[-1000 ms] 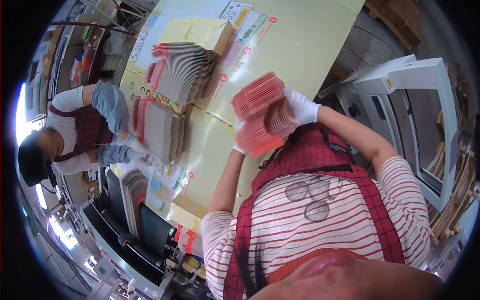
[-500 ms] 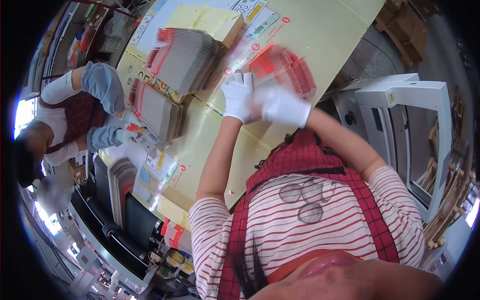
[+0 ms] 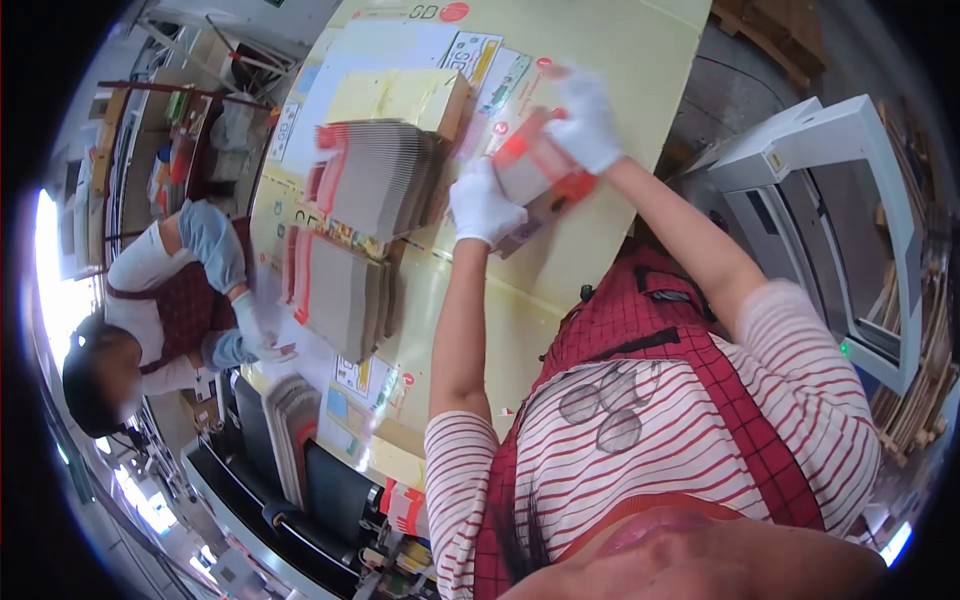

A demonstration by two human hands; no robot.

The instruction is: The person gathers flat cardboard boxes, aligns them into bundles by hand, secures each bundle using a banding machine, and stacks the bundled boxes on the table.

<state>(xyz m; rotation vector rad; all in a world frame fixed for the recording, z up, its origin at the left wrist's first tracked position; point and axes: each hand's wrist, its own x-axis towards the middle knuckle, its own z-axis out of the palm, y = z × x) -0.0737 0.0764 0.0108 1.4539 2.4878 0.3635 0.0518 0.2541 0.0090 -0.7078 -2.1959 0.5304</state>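
Between my two white-gloved hands is a small stack of red and grey cardboard pieces (image 3: pixel 538 178), blurred by motion, on the table. My left hand (image 3: pixel 484 205) is closed against the stack's left side, its fingertips partly hidden. At the far right end of the stack, my right hand (image 3: pixel 588 125) is smeared by motion, so its finger positions are unclear. Left of my left hand lies a large fanned stack of grey cardboard with red edges (image 3: pixel 380 180). A second similar stack (image 3: pixel 338 285) lies nearer the co-worker.
The yellow printed table (image 3: pixel 630 60) carries a yellow box-like block (image 3: pixel 400 98) behind the stacks. A co-worker (image 3: pixel 170 270) is at the left edge, beside a machine with a dark belt (image 3: pixel 335 490). To the right is a grey machine frame (image 3: pixel 885 250).
My right hand has moved from the near side of the small stack to its far right end. The pieces, fanned out before, are now closer together. The whole view has shifted.
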